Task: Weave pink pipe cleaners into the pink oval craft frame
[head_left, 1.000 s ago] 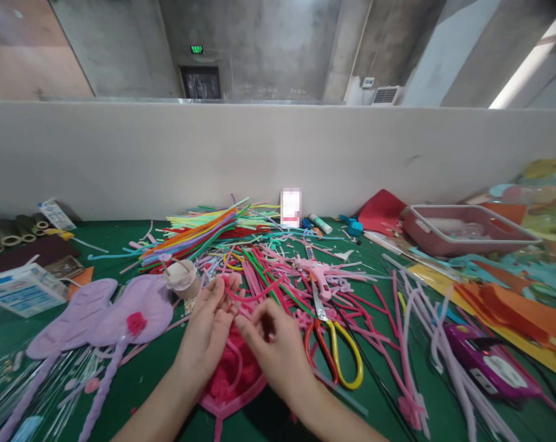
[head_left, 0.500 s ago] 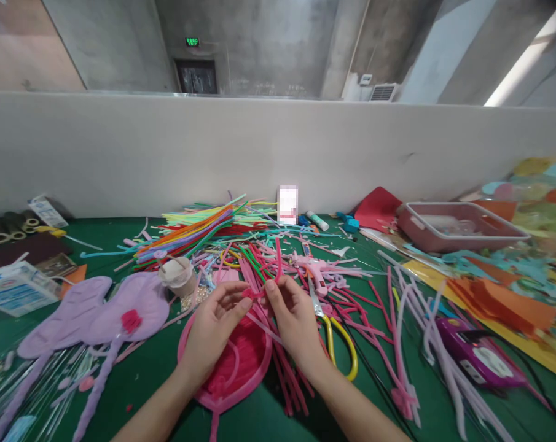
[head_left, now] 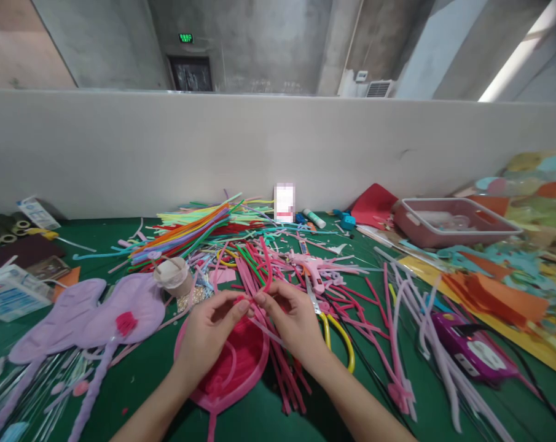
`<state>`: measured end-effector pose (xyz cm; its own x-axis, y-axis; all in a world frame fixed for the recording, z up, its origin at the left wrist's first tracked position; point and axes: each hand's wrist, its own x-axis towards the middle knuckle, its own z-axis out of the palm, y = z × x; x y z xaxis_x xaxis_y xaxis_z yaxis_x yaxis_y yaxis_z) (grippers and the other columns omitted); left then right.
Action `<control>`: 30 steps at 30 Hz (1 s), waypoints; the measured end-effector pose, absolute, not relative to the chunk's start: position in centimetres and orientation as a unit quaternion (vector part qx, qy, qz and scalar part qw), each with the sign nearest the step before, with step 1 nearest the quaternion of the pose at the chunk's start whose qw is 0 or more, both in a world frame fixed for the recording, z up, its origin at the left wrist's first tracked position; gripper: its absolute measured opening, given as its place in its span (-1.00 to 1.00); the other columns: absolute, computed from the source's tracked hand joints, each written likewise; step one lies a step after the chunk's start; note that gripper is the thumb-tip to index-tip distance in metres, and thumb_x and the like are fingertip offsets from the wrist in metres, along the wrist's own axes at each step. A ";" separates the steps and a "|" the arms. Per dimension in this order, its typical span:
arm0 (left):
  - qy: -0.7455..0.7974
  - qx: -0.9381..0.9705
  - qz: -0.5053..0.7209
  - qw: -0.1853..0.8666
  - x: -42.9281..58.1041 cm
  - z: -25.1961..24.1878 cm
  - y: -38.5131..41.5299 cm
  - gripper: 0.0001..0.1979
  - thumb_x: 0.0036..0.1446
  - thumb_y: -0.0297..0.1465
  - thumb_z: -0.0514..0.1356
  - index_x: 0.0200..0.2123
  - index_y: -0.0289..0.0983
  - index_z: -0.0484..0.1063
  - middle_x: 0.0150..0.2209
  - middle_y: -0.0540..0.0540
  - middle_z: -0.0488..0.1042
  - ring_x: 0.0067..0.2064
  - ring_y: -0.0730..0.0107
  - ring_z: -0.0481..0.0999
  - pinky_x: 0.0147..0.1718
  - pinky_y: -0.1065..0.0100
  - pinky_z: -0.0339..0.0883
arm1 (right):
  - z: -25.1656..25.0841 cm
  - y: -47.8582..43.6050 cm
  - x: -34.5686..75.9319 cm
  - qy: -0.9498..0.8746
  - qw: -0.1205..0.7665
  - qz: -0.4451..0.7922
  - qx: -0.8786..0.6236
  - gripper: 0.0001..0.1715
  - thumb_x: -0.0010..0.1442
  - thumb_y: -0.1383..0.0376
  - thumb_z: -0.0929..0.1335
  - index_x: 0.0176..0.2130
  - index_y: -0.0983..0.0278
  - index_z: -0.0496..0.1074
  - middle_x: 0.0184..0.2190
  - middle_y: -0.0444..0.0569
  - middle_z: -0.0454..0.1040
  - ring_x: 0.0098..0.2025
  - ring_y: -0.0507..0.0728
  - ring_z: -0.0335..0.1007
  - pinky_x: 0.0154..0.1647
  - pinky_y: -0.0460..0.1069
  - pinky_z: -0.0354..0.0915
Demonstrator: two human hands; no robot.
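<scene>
Between the fingertips of both hands is a pinkish-red pipe cleaner point(head_left: 267, 264), its free end curving upward and its lower part bunched small. My left hand point(head_left: 208, 331) pinches the bunched part; the fingers partly hide it. Close beside it, my right hand point(head_left: 289, 313) grips the pipe cleaner between thumb and forefinger. Under the hands lies a pink-rimmed red fan-like piece point(head_left: 241, 362) with a pink stem, partly covered by my left hand. A bundle of pink pipe cleaners point(head_left: 284, 380) runs beneath my right hand.
Yellow-handled scissors point(head_left: 346, 337) and a pink glue gun point(head_left: 314, 270) lie right of the hands. Lilac fan pieces point(head_left: 134, 301) and a paper cup point(head_left: 172, 276) are at left. Colourful pipe cleaners point(head_left: 190, 233) are heaped behind. A purple device point(head_left: 475, 353) and pink bin point(head_left: 457, 224) stand right.
The upright end of the pipe cleaner has tilted left and bends more near my right fingers. Both hands stay close together; the whole view has shifted slightly.
</scene>
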<state>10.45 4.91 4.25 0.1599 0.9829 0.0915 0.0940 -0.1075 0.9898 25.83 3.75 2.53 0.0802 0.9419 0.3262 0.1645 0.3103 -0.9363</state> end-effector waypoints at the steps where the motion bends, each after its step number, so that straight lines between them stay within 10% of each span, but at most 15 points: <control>1: 0.461 0.589 0.459 0.480 10.5 4.3 4.9 -0.86 0.01 -0.31 0.32 -0.35 -0.22 0.64 -0.44 -0.08 0.63 -0.38 0.26 0.58 -0.33 0.44 0.41 | 2.6 3.7 25.9 -0.586 0.561 0.337 -0.478 -0.72 0.22 0.18 0.35 -0.48 0.26 0.39 -0.54 -0.15 0.39 -0.47 0.03 0.29 -0.45 -0.10 0.18; 30: 0.423 0.613 0.443 0.499 9.2 4.5 5.3 -0.88 0.04 -0.34 0.32 -0.38 -0.28 0.59 -0.51 0.00 0.63 -0.42 0.40 0.58 -0.35 0.47 0.43 | 3.7 3.0 26.2 -0.520 0.611 0.421 -0.424 -0.72 0.20 0.16 0.39 -0.46 0.27 0.40 -0.54 -0.16 0.36 -0.46 0.01 0.25 -0.43 -0.10 0.19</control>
<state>9.24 5.30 4.46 0.2498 0.9608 0.1201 0.0772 -0.1435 0.9866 26.16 2.98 3.65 0.1060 0.9548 0.2776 -0.0725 0.2859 -0.9555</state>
